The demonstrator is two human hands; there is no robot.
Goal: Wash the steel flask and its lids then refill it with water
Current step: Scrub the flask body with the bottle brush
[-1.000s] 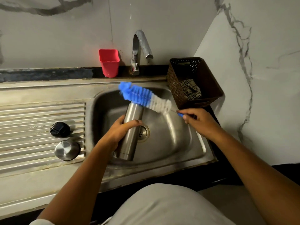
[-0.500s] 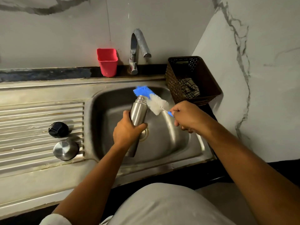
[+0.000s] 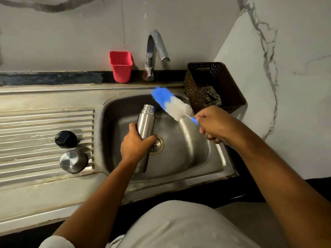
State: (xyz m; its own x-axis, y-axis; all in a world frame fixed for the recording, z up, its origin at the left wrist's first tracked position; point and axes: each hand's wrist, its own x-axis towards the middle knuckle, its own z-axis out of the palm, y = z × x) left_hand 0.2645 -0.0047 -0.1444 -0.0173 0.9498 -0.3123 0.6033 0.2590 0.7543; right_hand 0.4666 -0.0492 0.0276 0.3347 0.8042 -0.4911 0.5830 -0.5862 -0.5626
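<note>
You hold the steel flask (image 3: pixel 146 122) and bottle brush (image 3: pixel 172 104) over the sink (image 3: pixel 188 154).
Your left hand (image 3: pixel 136 143) grips the flask at frame centre, mouth uncapped; your right hand (image 3: pixel 215 124), centre right, is curled round the brush handle, bristles just beside that mouth. The black lid (image 3: pixel 66 139) and steel lid (image 3: pixel 73 161) lie centre left on the drainboard (image 3: pixel 35 122).

The left hand (image 3: pixel 134 145) is gripping the steel flask (image 3: pixel 146 122) over the sink (image 3: pixel 188 158), open mouth pointing away. The right hand (image 3: pixel 215 124) is holding the bottle brush (image 3: pixel 172 104) by its blue handle, bristles just beside that mouth. A black lid (image 3: pixel 65 139) and a steel lid (image 3: pixel 73 161) are lying on the drainboard (image 3: pixel 35 122).
</note>
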